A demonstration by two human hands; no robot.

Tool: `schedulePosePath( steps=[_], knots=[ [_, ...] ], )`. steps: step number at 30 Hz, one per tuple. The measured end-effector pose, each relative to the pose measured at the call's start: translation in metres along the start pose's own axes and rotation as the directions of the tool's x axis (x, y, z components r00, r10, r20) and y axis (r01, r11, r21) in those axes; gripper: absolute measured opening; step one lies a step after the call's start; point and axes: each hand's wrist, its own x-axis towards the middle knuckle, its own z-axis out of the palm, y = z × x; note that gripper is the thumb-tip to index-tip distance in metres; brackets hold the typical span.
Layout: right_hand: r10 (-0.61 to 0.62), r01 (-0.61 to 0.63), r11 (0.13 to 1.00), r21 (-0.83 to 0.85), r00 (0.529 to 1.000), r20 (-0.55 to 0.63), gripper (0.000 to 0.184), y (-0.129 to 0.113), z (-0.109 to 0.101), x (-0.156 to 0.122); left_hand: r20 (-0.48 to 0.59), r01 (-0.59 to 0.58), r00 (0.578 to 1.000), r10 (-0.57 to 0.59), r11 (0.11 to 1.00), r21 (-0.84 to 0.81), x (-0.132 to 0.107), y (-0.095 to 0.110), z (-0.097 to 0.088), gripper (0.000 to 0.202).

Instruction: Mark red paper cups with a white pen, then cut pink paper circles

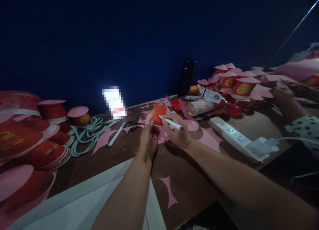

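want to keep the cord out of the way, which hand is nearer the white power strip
Right. The right hand, holding a white marker, is just left of the white power strip; the left hand is farther left, beyond the right hand.

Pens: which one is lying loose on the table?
The white pen right of the coiled cable; the other pen is held in the right hand.
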Motion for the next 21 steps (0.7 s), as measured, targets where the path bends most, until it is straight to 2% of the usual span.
schedulePosePath(
  steps=[8, 16, 21],
  knots=[
    [-0.037, 0.037, 0.999, -0.027, 0.999, 0.020, 0.013, 0.0014, -0.0007, -0.0004, 0.010, -0.076, 0.997, 0.076, 0.996, 0.045, 0.0044, -0.0029, -0.0045, 0.021],
    [-0.108, 0.117, 0.990, -0.079, 0.988, 0.111, 0.020, 0.0036, -0.0033, -0.0005, -0.002, -0.068, 0.998, 0.069, 0.997, 0.037, 0.0011, -0.0011, -0.0024, 0.021],
    [-0.128, 0.146, 0.981, -0.131, 0.983, 0.132, 0.020, 0.0042, -0.0024, -0.0005, 0.031, -0.068, 0.997, 0.067, 0.997, 0.034, 0.0026, -0.0026, -0.0033, 0.017]
  ],
)
